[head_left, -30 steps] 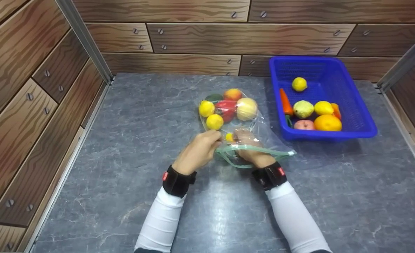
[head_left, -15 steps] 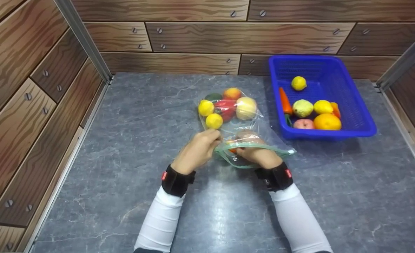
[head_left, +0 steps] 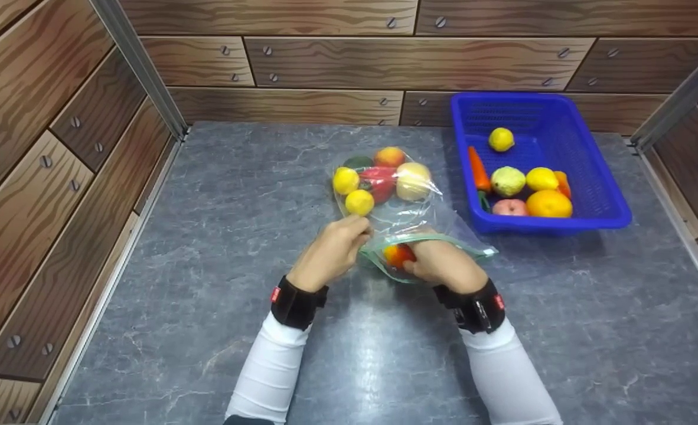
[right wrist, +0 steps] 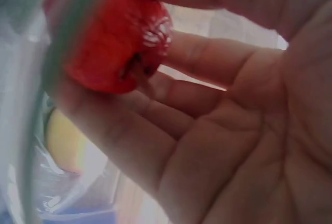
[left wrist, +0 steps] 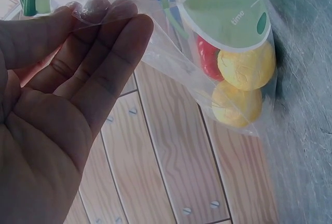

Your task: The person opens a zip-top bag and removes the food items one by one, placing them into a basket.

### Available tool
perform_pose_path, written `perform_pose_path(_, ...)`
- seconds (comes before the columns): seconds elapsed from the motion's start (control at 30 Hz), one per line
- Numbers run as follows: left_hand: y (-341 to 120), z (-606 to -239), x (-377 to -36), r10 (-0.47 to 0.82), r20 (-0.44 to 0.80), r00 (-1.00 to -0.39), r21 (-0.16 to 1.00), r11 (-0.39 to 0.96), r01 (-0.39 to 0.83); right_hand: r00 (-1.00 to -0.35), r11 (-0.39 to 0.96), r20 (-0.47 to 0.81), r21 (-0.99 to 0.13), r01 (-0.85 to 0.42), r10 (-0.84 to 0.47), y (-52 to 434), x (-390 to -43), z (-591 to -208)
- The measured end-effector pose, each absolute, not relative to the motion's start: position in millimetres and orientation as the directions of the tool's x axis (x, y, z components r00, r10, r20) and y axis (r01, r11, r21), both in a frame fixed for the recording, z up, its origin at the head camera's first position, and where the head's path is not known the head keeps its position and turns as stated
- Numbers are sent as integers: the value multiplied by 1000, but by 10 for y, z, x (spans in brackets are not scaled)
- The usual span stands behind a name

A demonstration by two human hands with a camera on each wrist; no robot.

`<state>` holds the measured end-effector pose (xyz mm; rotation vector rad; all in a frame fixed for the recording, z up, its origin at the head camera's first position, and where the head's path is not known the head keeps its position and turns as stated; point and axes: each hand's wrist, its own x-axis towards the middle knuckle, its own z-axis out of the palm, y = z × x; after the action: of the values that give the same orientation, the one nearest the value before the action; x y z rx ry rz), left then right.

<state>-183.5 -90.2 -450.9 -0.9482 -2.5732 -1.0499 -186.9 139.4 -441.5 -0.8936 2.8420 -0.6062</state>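
Note:
A clear zip bag (head_left: 452,227) with a green zip lies on the table, its mouth spread towards me. Inside, at its far end, sit two lemons (head_left: 359,203), a red pepper (head_left: 378,188), a pale yellow fruit (head_left: 413,182), an orange-red fruit (head_left: 390,157) and a dark green one (head_left: 358,163). My left hand (head_left: 330,254) pinches the bag's edge at the left of the mouth; the left wrist view shows the film between thumb and fingers. At the opening, my right hand (head_left: 448,264) grips a red-and-yellow apple (head_left: 399,255), its stem visible in the right wrist view (right wrist: 116,42).
Right of the bag stands a blue basket (head_left: 600,168). It holds a lemon (head_left: 501,140), a carrot (head_left: 478,168), a green knobbly fruit (head_left: 508,181), another yellow fruit (head_left: 541,178), an orange (head_left: 550,203) and a pink fruit (head_left: 509,208). Wood-patterned panels (head_left: 302,62) border the table.
My right hand has drawn back from inside the bag to its mouth, bringing the apple towards me and slightly right. The left hand has kept its place on the bag's edge.

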Motion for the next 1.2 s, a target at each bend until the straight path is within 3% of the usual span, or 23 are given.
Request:
perform_pose_path(0.23,-902,-4497,-1841,484,408,-774,557,540,631,-779,714,-18,-412,-566,-627,1407,-1794,-4248)
perform_pose_path(0.57,-909,-4505,-1847,486,423,-765,551,533,643,-707,635,90,-371,-677,-701,1471,-1677,-4073)
perform_pose_path(1.2,-911,-4503,-1829,480,414,-774,556,540,632,-696,566,242,-433,-701,-676,1765,-1495,-3857)
